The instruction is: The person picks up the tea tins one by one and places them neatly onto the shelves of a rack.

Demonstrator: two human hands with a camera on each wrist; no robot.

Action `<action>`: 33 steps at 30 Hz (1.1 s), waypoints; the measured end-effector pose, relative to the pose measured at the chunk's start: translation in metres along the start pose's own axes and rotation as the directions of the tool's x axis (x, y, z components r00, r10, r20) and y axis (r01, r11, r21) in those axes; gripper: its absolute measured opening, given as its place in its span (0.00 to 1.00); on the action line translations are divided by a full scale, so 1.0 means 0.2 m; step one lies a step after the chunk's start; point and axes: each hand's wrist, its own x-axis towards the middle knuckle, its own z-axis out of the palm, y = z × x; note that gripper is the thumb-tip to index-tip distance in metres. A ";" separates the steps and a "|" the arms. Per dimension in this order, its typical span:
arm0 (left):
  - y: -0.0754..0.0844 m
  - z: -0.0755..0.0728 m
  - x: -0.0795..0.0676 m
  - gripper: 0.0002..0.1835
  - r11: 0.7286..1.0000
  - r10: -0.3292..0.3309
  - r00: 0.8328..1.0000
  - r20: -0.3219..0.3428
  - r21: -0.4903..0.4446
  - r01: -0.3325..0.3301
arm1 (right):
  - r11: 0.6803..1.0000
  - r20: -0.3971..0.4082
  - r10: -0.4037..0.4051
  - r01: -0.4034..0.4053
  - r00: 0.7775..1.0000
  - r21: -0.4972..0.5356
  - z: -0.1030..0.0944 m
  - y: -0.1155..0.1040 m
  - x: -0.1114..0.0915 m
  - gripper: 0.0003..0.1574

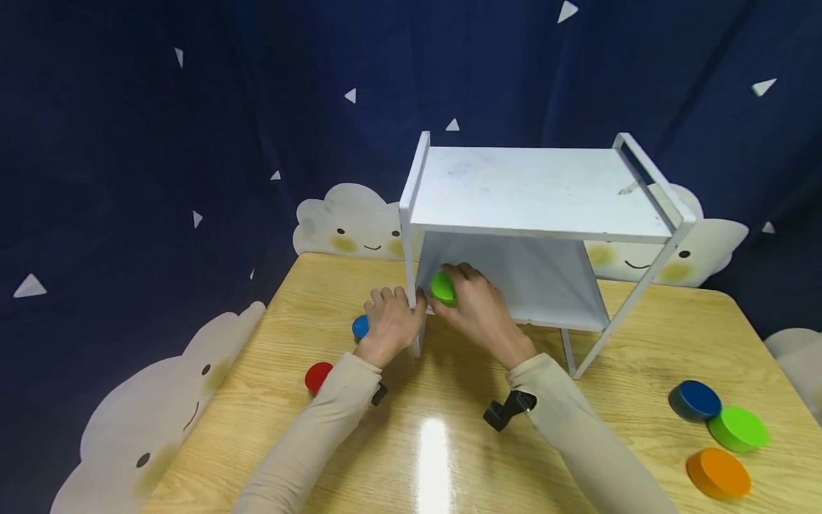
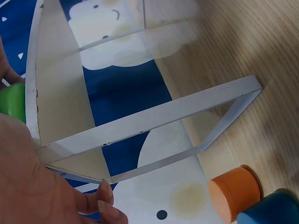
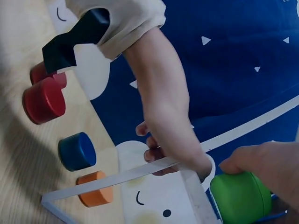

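My right hand [image 1: 478,307] pinches the green block [image 1: 443,288]
Thumb and fingers curl round it at the left end of the white rack [image 1: 539,189]'s lower shelf [image 1: 552,293]; my left hand [image 1: 390,321] grips the left front post [image 1: 408,257], near a blue block [image 1: 360,327]

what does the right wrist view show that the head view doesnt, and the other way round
Only the right wrist view: a second red block and the left-side orange block.

Only the head view: the right sleeve, plus the dark blue block, lime block and right-side orange block at the table's right.

Both: the right hand holding a green block, the left hand gripping the side of the white shelf, the left sleeve, one red block and a blue block.
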 end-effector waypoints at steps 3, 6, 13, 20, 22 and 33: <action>0.00 0.00 0.00 0.33 1.000 0.003 1.000 -0.011 0.002 -0.003 | 1.000 0.005 -0.004 0.004 1.000 0.000 0.02 0.01 0.01 0.34; 0.00 0.00 0.00 0.33 1.000 0.008 1.000 -0.017 0.000 -0.008 | 1.000 -0.002 -0.004 0.004 1.000 -0.003 0.04 0.01 0.01 0.34; 0.00 0.01 0.00 0.32 1.000 0.011 1.000 -0.012 -0.008 -0.011 | 1.000 0.002 0.007 -0.007 1.000 -0.006 0.06 0.02 0.00 0.36; -0.01 0.01 0.01 0.31 1.000 0.018 1.000 -0.024 0.006 -0.018 | 1.000 -0.022 -0.010 0.009 1.000 -0.019 0.07 0.02 0.01 0.38; -0.01 0.01 0.01 0.31 1.000 0.019 0.999 -0.027 0.003 -0.019 | 1.000 -0.023 -0.008 0.008 1.000 -0.017 0.07 0.03 0.02 0.40; -0.01 0.02 0.01 0.31 0.999 0.028 0.998 -0.054 -0.043 -0.030 | 0.999 -0.064 0.032 -0.031 0.997 0.016 0.00 0.10 -0.12 0.54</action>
